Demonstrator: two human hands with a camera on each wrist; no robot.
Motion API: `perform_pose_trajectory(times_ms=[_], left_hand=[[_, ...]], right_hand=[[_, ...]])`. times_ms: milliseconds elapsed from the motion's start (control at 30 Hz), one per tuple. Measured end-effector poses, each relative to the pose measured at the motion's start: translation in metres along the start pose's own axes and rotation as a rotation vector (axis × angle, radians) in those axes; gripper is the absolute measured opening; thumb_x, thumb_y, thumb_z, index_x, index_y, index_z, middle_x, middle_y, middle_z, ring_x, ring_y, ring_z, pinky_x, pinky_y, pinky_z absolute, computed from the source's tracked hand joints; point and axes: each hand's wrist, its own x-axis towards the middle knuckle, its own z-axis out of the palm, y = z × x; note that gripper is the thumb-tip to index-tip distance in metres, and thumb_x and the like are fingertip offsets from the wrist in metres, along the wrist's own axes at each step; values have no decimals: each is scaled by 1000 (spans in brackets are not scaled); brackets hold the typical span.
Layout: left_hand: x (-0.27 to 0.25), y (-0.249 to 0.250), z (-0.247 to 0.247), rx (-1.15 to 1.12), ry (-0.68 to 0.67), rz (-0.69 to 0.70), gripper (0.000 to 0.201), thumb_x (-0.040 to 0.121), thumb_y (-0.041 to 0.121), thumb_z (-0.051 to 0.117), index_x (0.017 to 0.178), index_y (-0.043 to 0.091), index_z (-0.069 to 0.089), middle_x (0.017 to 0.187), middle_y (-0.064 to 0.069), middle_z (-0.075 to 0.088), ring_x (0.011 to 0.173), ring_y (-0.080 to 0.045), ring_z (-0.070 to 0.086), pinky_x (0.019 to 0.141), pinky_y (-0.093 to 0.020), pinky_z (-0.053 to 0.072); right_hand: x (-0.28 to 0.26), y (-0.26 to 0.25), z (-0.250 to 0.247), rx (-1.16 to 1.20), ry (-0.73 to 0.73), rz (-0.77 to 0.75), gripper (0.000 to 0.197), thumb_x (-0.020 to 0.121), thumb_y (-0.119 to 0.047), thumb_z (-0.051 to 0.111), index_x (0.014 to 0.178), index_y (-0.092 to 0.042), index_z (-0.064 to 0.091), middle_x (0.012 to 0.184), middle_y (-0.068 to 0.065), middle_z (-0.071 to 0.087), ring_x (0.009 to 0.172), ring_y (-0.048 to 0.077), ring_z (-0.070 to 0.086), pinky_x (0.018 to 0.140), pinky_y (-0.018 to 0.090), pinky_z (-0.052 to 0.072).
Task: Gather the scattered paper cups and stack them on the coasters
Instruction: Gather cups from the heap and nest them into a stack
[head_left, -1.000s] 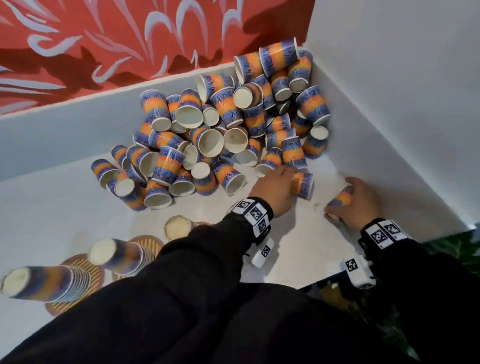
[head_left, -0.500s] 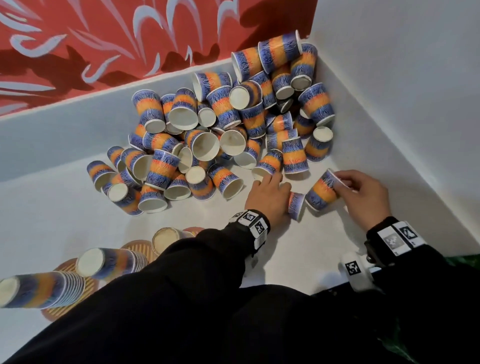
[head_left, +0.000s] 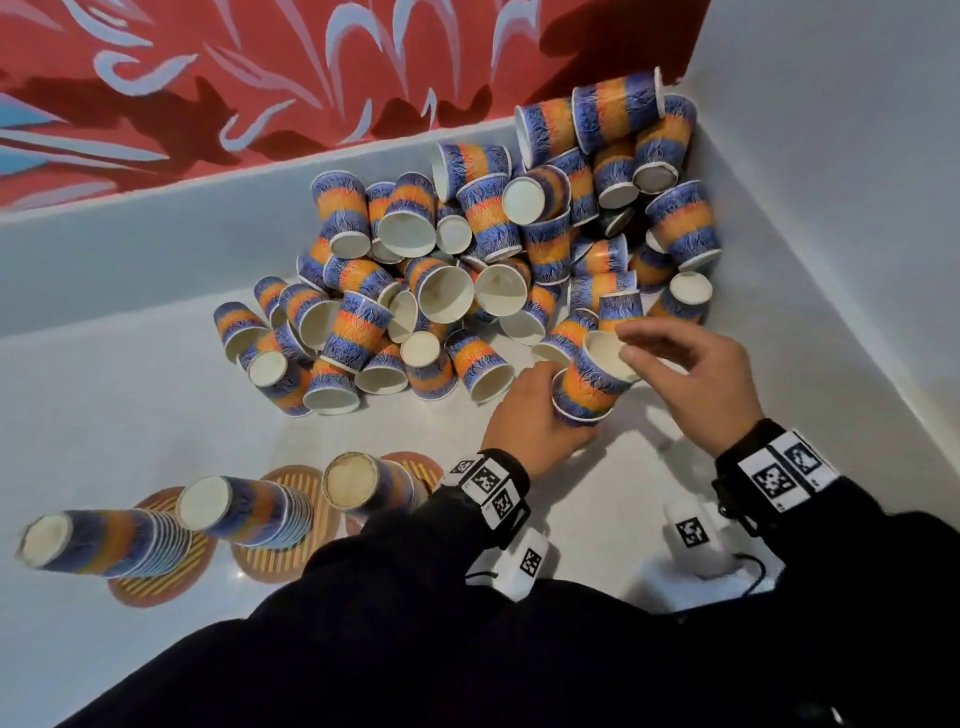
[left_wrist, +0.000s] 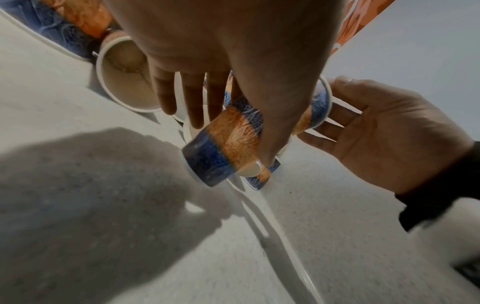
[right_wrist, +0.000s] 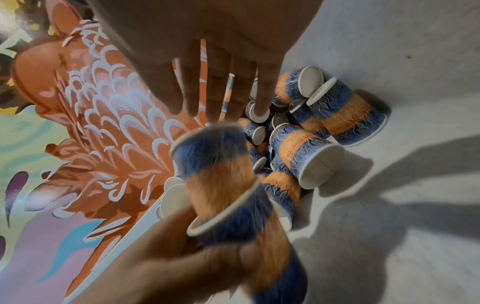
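Note:
My left hand (head_left: 535, 415) grips two nested paper cups (head_left: 587, 387), blue with an orange band, tilted just above the white table. The left wrist view shows its thumb and fingers wrapped round the lower cup (left_wrist: 223, 144). My right hand (head_left: 691, 374) hovers at the upper cup's mouth with its fingers straight and loosely spread, fingertips at the rim. A big pile of loose cups (head_left: 467, 260) fills the far corner. Three stacks of cups (head_left: 244, 509) stand on round striped coasters (head_left: 291, 556) at the near left.
White walls close the corner on the right (head_left: 831, 260) and at the back (head_left: 156, 249), below a red mural. The table edge runs close to my body. Bare table (head_left: 130, 405) lies between the pile and the coasters.
The right hand carried its cup left and slid it into the cup under my left hand, then let go. The left hand lifted its cup off the table.

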Motion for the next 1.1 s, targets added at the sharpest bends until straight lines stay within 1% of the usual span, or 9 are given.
perform_pose_trajectory(times_ms=[167, 300, 400, 467, 600, 767, 900, 967, 1100], left_hand=[[-6, -11, -4, -51, 10, -48, 64, 76, 29, 85, 129, 18, 52, 118, -1, 67, 104, -22, 65, 86, -36, 52], [-9, -21, -2, -105, 38, -78, 69, 73, 18, 89, 130, 18, 49, 116, 0, 65, 101, -19, 61, 81, -30, 43], [-10, -22, -1, -125, 46, -82, 72, 72, 20, 90, 129, 21, 47, 115, 1, 65, 102, -20, 62, 81, -31, 45], [-10, -22, -2, -153, 61, -81, 73, 73, 20, 90, 131, 19, 47, 117, 1, 65, 103, -20, 62, 82, -31, 46], [-7, -14, -7, -222, 115, -87, 76, 74, 23, 91, 134, 21, 44, 120, 4, 64, 108, -20, 63, 90, -33, 51], [-4, -6, -15, -81, 169, -64, 76, 68, 36, 85, 133, 27, 47, 120, 6, 64, 109, -23, 64, 92, -43, 54], [-7, -4, -15, 142, 157, -53, 77, 64, 50, 75, 133, 42, 40, 125, 2, 56, 118, -25, 56, 95, -49, 50], [-8, -4, -13, 158, 154, -59, 78, 65, 48, 76, 134, 45, 40, 125, 3, 51, 119, -26, 53, 94, -50, 50], [-11, -2, -10, 64, 125, -16, 77, 65, 34, 79, 135, 37, 45, 120, 0, 48, 115, -27, 52, 93, -49, 52]], right_hand=[[29, 7, 9, 20, -6, 72, 15, 91, -10, 78, 104, -18, 79, 104, 4, 77, 90, 13, 72, 81, 20, 56], [56, 57, 20, -308, 116, 245, 66, 72, -28, 90, 131, -25, 60, 126, 7, 59, 107, 23, 60, 97, 40, 54], [65, 83, 32, -273, 136, 371, 97, 62, -30, 95, 145, -21, 45, 135, 13, 55, 120, 30, 59, 102, 47, 53], [63, 87, 40, -264, 108, 413, 99, 66, -21, 95, 148, -15, 40, 134, 14, 59, 118, 31, 61, 97, 41, 51], [51, 92, 40, -262, 83, 461, 85, 74, -17, 86, 145, -21, 39, 114, 6, 65, 104, 34, 67, 84, 33, 46], [39, 53, 3, -283, 53, 252, 82, 60, -35, 85, 134, -18, 54, 122, 2, 63, 103, 21, 61, 83, 27, 41], [27, 23, -30, -251, -64, 68, 68, 70, -2, 86, 129, -26, 61, 127, 3, 60, 102, 12, 63, 86, 26, 54], [20, 9, -39, -295, -169, -1, 71, 69, 1, 84, 130, -29, 62, 127, -2, 54, 105, 2, 58, 89, 22, 50], [12, -7, -35, -324, -392, -81, 85, 68, -2, 86, 140, -34, 56, 134, -5, 57, 119, 5, 57, 93, 19, 50]])
